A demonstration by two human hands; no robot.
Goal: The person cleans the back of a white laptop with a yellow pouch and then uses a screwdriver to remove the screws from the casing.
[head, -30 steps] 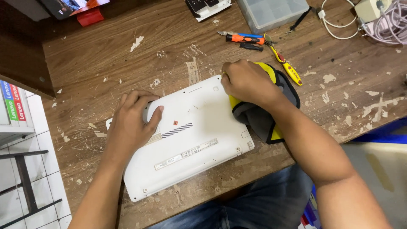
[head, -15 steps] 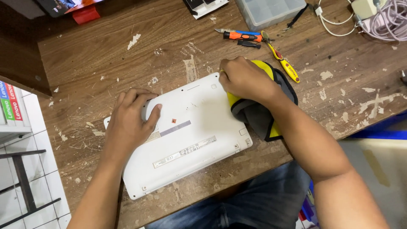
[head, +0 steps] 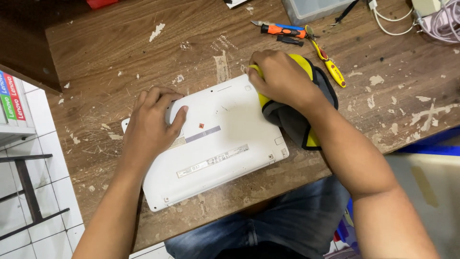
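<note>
A white laptop [head: 218,146] lies upside down on the worn wooden table [head: 120,57], its bottom panel facing me. My left hand [head: 153,122] rests flat on its left end, fingers spread and pressing down. My right hand [head: 280,79] is closed on a yellow and grey cloth [head: 299,120] at the laptop's far right corner. Most of the cloth trails over the table beside the laptop's right edge.
An orange-handled tool [head: 282,31], a black tool and a yellow-handled tool [head: 330,64] lie behind the laptop. A clear plastic box [head: 311,8] and white cables [head: 393,21] sit at the far right. The table's front edge runs just under the laptop; a tiled floor and a metal stand are left.
Both hands stay on the laptop and cloth almost where they were. The view has drifted slightly, and the right hand with the cloth has shifted very little.
</note>
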